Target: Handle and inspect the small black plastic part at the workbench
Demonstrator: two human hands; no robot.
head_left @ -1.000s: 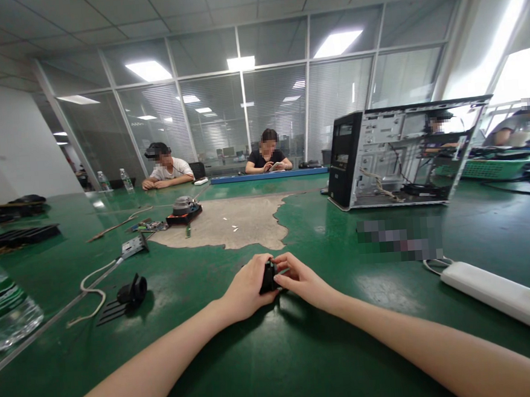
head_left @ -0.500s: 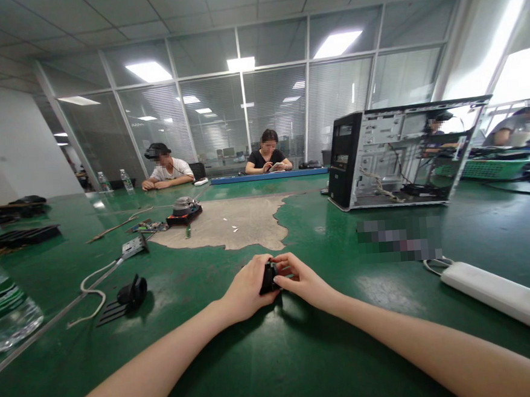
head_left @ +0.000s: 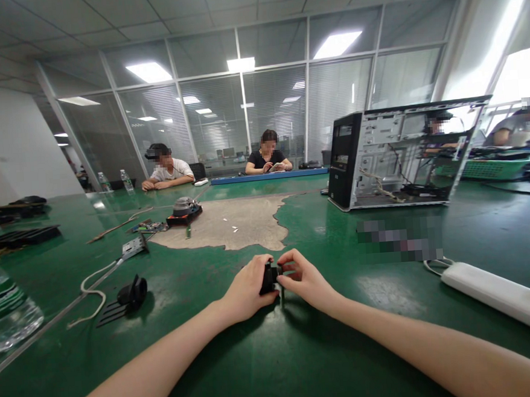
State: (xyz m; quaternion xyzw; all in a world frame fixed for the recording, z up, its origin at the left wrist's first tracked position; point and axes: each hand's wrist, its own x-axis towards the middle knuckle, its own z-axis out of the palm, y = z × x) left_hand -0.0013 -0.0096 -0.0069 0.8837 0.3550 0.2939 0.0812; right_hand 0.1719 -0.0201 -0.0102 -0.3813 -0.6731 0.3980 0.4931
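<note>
My left fingers grip a black part; right fingers pinch it. Green counter below, glass wall at twelve o'clock.

Moderately bright overall; blown out to white at the far-right window. Brightened by rectangular light panels seen in the glass partition. Streaked with pale glare across the green tabletop, softly shadowed below the right hand. Stretched toward the edges, softer at far left, pixelated in patches
</note>
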